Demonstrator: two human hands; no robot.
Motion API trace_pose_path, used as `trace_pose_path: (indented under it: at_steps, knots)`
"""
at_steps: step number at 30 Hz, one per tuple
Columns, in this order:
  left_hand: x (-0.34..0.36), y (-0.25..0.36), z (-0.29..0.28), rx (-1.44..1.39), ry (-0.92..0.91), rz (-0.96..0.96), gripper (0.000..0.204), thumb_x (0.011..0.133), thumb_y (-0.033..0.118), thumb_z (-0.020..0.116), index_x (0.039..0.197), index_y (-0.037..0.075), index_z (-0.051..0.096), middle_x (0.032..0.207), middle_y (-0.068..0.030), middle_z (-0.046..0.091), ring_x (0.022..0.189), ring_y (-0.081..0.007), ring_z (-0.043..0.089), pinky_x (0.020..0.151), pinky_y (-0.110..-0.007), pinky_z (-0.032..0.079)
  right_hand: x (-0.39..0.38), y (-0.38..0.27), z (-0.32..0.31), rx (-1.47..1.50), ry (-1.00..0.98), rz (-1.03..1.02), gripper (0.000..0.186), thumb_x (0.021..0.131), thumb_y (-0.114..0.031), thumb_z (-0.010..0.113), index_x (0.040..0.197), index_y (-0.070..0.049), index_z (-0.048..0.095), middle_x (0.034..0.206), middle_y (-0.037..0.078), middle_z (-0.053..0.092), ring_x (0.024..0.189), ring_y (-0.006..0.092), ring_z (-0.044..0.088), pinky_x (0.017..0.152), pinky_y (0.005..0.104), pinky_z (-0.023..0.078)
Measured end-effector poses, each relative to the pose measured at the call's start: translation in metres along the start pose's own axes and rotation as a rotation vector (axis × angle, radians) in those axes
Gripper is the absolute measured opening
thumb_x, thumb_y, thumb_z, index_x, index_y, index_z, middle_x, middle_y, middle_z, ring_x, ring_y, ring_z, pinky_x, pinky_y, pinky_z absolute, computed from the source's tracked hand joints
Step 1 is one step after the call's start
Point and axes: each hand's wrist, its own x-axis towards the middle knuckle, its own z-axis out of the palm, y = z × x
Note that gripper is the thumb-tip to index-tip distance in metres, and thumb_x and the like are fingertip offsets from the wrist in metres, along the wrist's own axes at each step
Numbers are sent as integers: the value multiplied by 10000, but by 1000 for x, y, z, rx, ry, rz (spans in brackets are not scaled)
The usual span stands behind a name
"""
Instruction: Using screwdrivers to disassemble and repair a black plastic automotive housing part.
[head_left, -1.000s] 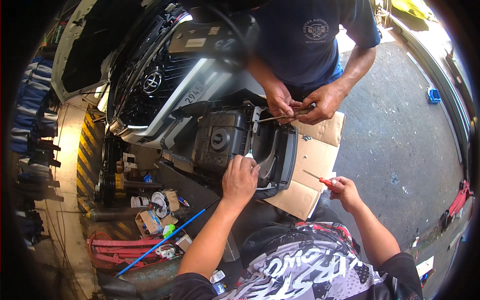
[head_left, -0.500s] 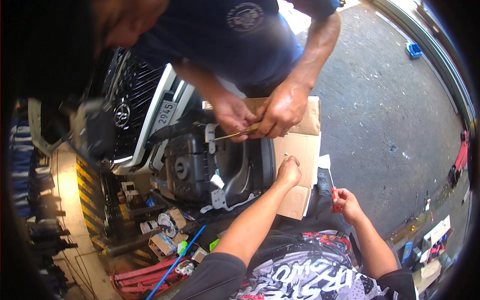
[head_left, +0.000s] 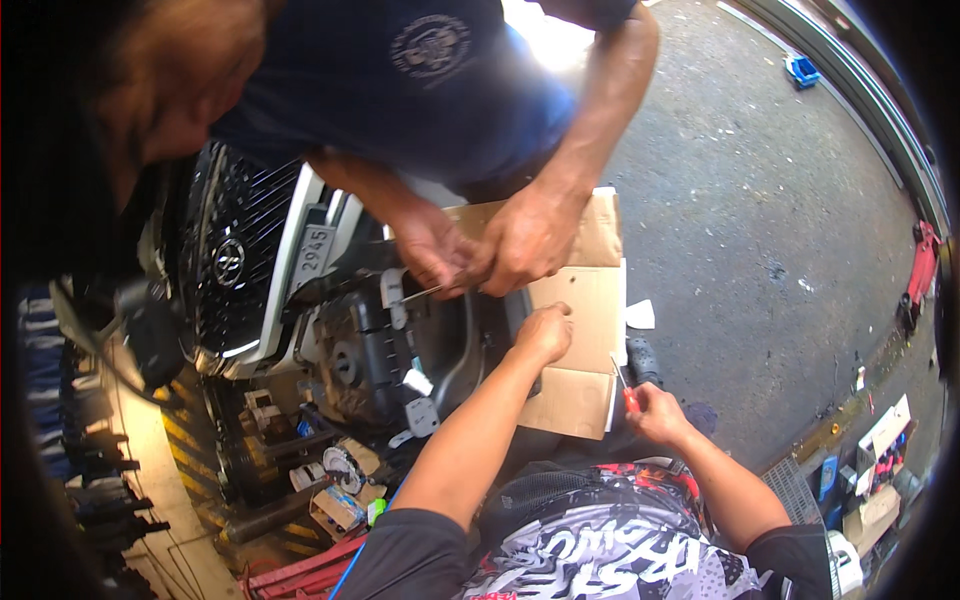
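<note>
Screwdriver (head_left: 624,388) with red handle sits gripped in the right hand (head_left: 655,412), shaft pointing up toward the cardboard's (head_left: 585,345) right edge; left hand (head_left: 545,330) rests curled on the headlight housing (head_left: 400,350).

Grey concrete floor (head_left: 760,200), flattened cardboard (head_left: 585,330) on it, blue box (head_left: 802,69), red jack (head_left: 918,270)

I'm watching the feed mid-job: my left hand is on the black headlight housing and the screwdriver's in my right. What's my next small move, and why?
Probably bring the red-handled screwdriver in your right hand up toward the black housing. It is held low, away from the part, over the cardboard, while your left hand already rests on the housing's edge and the co-worker's hands grip a thin rod at its top.
</note>
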Motion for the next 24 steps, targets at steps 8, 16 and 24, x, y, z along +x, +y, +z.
trace_pose_path:
  at_steps: [8, 16, 24]
  knots:
    - [-195, 2, -107, -211, 439, 483, 266, 921, 192, 691, 1144, 47, 685, 1206, -149, 690, 1093, -312, 677, 953, -386, 535, 91, -31, 79, -627, 163, -398, 276, 904, -182, 602, 1113, -3, 627, 1130, 246, 643, 1065, 434, 634, 929, 509, 511]
    - [-245, -174, -132, -148, 927, 208, 473, 840, 198, 773, 1273, 76, 628, 1401, -161, 554, 1288, -346, 535, 1046, -429, 457, 91, -64, 84, -647, 432, -387, 280, 896, -198, 664, 1108, -18, 635, 1083, 230, 637, 1022, 431, 641, 889, 490, 521]
    - [-221, -206, -100, 10, 809, 317, 855, 773, 485, 809, 1483, 155, 465, 1564, -179, 366, 1438, -393, 338, 1164, -564, 243, -51, -185, 141, 225, 30, -633, 432, 964, -293, 679, 1280, -9, 603, 1030, 98, 688, 918, 148, 623, 822, 296, 510]
